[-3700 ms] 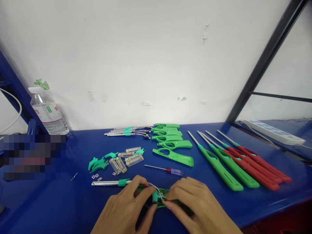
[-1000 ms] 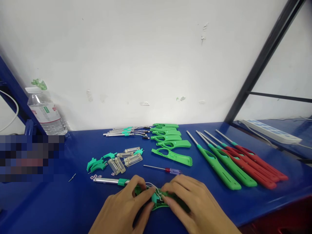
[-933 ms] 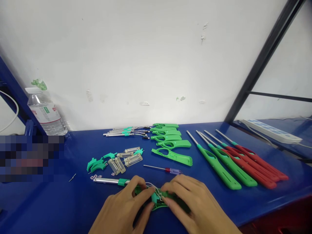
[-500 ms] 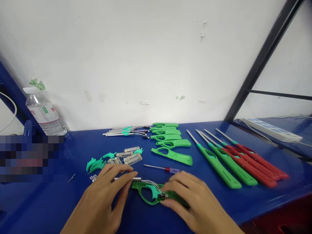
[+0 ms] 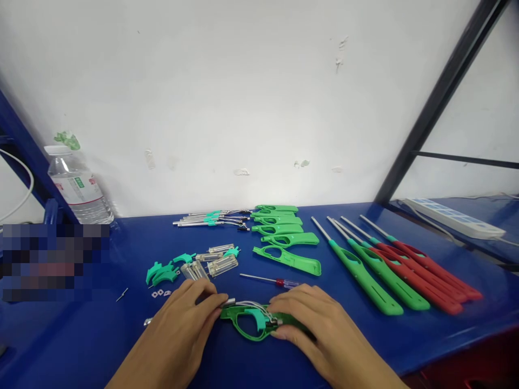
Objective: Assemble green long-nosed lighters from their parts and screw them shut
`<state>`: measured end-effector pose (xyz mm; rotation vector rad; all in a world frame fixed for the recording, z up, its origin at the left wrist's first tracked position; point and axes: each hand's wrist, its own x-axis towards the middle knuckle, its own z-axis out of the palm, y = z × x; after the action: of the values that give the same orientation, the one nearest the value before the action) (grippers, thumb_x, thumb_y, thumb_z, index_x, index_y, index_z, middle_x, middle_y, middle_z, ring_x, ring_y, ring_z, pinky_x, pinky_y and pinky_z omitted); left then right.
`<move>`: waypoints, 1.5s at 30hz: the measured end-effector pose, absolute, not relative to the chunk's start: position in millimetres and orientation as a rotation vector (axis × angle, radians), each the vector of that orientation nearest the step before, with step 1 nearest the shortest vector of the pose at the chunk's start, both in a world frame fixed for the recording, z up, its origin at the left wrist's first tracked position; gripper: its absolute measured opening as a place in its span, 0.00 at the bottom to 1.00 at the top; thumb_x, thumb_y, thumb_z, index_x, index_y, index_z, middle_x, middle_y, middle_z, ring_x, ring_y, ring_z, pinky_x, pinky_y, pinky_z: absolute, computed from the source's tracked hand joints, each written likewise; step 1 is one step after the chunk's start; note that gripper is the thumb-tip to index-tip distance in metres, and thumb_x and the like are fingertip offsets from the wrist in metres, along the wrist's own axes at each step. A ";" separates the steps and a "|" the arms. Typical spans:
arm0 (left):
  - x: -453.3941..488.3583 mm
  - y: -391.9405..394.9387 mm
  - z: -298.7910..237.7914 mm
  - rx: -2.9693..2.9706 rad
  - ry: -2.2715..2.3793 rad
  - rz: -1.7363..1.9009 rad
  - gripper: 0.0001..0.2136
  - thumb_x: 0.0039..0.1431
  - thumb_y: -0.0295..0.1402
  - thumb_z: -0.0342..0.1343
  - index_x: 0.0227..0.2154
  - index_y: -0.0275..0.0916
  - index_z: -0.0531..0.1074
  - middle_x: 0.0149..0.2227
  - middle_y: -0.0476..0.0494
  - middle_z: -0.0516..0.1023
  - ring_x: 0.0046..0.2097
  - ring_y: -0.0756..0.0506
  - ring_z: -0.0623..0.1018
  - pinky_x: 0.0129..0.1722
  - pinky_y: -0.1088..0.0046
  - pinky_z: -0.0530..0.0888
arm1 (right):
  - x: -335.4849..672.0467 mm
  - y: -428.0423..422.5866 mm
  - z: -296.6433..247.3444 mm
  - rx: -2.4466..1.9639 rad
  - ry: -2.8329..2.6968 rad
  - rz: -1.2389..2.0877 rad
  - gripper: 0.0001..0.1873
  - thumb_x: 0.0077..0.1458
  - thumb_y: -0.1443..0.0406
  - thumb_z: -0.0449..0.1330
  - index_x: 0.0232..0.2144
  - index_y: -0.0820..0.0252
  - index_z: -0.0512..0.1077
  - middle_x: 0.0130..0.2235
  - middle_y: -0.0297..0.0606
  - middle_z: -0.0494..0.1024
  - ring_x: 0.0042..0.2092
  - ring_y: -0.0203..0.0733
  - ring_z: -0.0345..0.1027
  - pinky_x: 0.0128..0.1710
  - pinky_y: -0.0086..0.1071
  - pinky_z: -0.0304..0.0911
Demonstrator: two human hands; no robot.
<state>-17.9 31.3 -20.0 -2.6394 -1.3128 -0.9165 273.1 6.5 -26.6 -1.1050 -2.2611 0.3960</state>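
Observation:
A half-built green lighter shell [image 5: 248, 322] with a teal trigger and thin white wires lies on the blue bench [image 5: 101, 335] close to me. My left hand [image 5: 178, 329] rests on its metal tube, fingers closed over the tube where it meets the shell; the tube's tip shows at the hand's left. My right hand [image 5: 320, 335] presses down on the shell's rear part, fingertips by the trigger.
Behind lie a small red-handled screwdriver [image 5: 271, 280], empty green shells [image 5: 284, 237], metal tubes with wires [image 5: 211, 219], clear gas tanks [image 5: 211, 265], teal triggers [image 5: 162, 273], finished green and red lighters [image 5: 397, 265], a water bottle [image 5: 79, 186] and a power strip [image 5: 454, 219].
My left hand slid left from the trigger area onto the metal tube, baring the green shell's loop and trigger. My right hand stayed on the shell's rear.

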 end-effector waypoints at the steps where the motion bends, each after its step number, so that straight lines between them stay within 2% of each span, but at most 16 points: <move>1: -18.4 31.6 -19.7 -2.663 -1.344 -0.908 0.19 0.77 0.29 0.47 0.44 0.47 0.86 0.41 0.45 0.86 0.41 0.41 0.88 0.43 0.65 0.86 | 273.1 6.4 -26.2 -1.108 -2.260 0.400 0.11 0.74 0.65 0.69 0.54 0.44 0.77 0.55 0.24 0.87 0.54 0.45 0.81 0.60 0.40 0.66; 8: -21.2 29.7 -18.7 -2.786 -1.603 -0.724 0.20 0.75 0.30 0.45 0.46 0.48 0.85 0.48 0.44 0.87 0.45 0.38 0.89 0.48 0.58 0.86 | 272.2 6.4 -24.4 -1.146 -2.271 0.441 0.10 0.74 0.65 0.68 0.54 0.43 0.78 0.56 0.24 0.87 0.56 0.45 0.81 0.62 0.41 0.65; 13: -24.2 27.0 -13.5 -2.843 -1.647 -0.717 0.15 0.75 0.32 0.47 0.39 0.46 0.80 0.42 0.46 0.85 0.41 0.43 0.87 0.46 0.69 0.84 | 272.0 5.8 -24.5 -1.152 -2.265 0.448 0.09 0.74 0.64 0.68 0.53 0.45 0.79 0.55 0.27 0.87 0.55 0.47 0.81 0.62 0.42 0.66; 18: -28.2 29.1 -14.3 -2.892 -1.610 -0.715 0.18 0.78 0.34 0.46 0.39 0.47 0.82 0.44 0.47 0.84 0.43 0.44 0.88 0.48 0.71 0.83 | 272.5 5.3 -23.9 -1.160 -2.271 0.451 0.08 0.74 0.64 0.68 0.53 0.45 0.79 0.56 0.27 0.87 0.55 0.46 0.81 0.62 0.42 0.65; 21: -28.2 29.0 -12.8 -2.860 -1.543 -0.709 0.18 0.78 0.33 0.47 0.40 0.49 0.84 0.43 0.48 0.86 0.44 0.44 0.89 0.43 0.73 0.83 | 271.9 5.2 -22.7 -1.170 -2.261 0.468 0.08 0.74 0.64 0.68 0.52 0.45 0.79 0.55 0.25 0.87 0.55 0.45 0.81 0.61 0.41 0.65; 24: -26.6 26.7 -7.9 -2.789 -1.431 -0.720 0.21 0.76 0.30 0.45 0.39 0.49 0.85 0.41 0.48 0.89 0.40 0.42 0.90 0.38 0.72 0.84 | 271.2 5.4 -22.5 -1.163 -2.254 0.469 0.08 0.74 0.64 0.68 0.52 0.45 0.79 0.55 0.25 0.87 0.55 0.45 0.81 0.61 0.41 0.65; 28: -27.4 25.4 -6.1 -2.780 -1.376 -0.702 0.22 0.74 0.27 0.44 0.40 0.50 0.85 0.42 0.50 0.90 0.39 0.43 0.90 0.41 0.71 0.85 | 271.0 5.6 -23.4 -1.152 -2.251 0.458 0.08 0.74 0.65 0.68 0.52 0.46 0.79 0.55 0.27 0.87 0.55 0.46 0.81 0.61 0.41 0.66; 32: -32.1 27.5 -12.2 -2.837 -1.478 -0.727 0.17 0.78 0.32 0.48 0.42 0.51 0.84 0.45 0.51 0.88 0.45 0.44 0.90 0.41 0.76 0.83 | 271.2 4.6 -23.2 -1.156 -2.253 0.449 0.08 0.74 0.65 0.68 0.52 0.47 0.80 0.55 0.30 0.88 0.55 0.47 0.81 0.61 0.42 0.67; 34: -34.1 28.6 -14.5 -2.862 -1.543 -0.726 0.16 0.79 0.34 0.49 0.40 0.50 0.83 0.44 0.50 0.87 0.46 0.45 0.89 0.41 0.77 0.83 | 271.0 4.4 -22.5 -1.158 -2.253 0.444 0.08 0.74 0.65 0.68 0.52 0.47 0.80 0.54 0.30 0.88 0.55 0.47 0.81 0.61 0.42 0.67; 38: -36.8 30.3 -16.1 -2.868 -1.615 -0.692 0.17 0.79 0.36 0.48 0.37 0.49 0.81 0.42 0.49 0.84 0.45 0.44 0.88 0.43 0.75 0.83 | 270.3 5.4 -21.6 -1.147 -2.257 0.440 0.07 0.74 0.65 0.68 0.51 0.47 0.80 0.54 0.30 0.88 0.54 0.47 0.82 0.60 0.41 0.69; 42: -38.6 30.0 -17.5 -2.900 -1.660 -0.626 0.17 0.80 0.36 0.48 0.39 0.48 0.81 0.45 0.49 0.84 0.47 0.44 0.87 0.51 0.71 0.82 | 271.1 6.0 -21.7 -1.150 -2.269 0.431 0.08 0.74 0.65 0.68 0.52 0.47 0.80 0.55 0.31 0.88 0.55 0.48 0.82 0.62 0.42 0.68; 45: -36.4 27.9 -16.8 -2.898 -1.639 -0.625 0.18 0.80 0.35 0.47 0.40 0.48 0.82 0.46 0.48 0.85 0.45 0.44 0.87 0.51 0.69 0.82 | 271.9 5.6 -21.7 -1.146 -2.272 0.434 0.09 0.73 0.66 0.69 0.52 0.47 0.79 0.55 0.30 0.88 0.55 0.47 0.82 0.62 0.42 0.67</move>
<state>-36.4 27.9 -16.8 -2.8984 -1.6386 -0.6252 271.9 5.6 -21.7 -1.1455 -2.2723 0.4336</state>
